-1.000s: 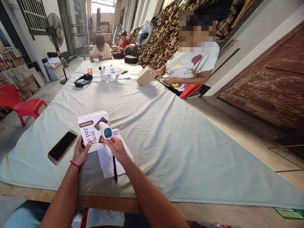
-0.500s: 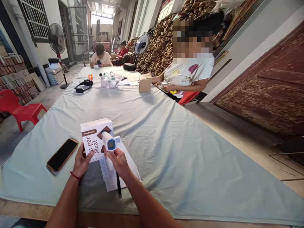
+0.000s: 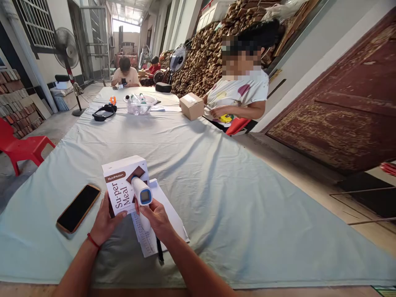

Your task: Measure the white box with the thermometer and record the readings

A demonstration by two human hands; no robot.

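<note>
My left hand [image 3: 107, 220], a red cord at its wrist, grips the lower edge of a white box [image 3: 119, 194] printed "NutriMotion" and "Su-per Meal". The box is held tilted above the table. In my right hand [image 3: 156, 218] is a white and blue infrared thermometer [image 3: 142, 192], its small screen toward me and its front end close against the box's face. Whether the two touch, I cannot tell. Under my hands lie white papers [image 3: 168, 214], one with rows of writing, and a black strap-like item [image 3: 160, 250]. A phone [image 3: 78, 208] with a dark screen lies left of the box.
Farther along the cloth-covered table [image 3: 247, 214] are a black headband-like strap [image 3: 104, 112], an orange item [image 3: 113, 100] and a clear basin [image 3: 140, 106] of bottles. A person [image 3: 238, 90] at the right handles a cardboard box [image 3: 192, 106]. Two people sit at the far end.
My view has shifted slightly. My left hand's fingers sit lower on the white box, showing more of its lettering. The person at right has turned and tilted the cardboard box.
</note>
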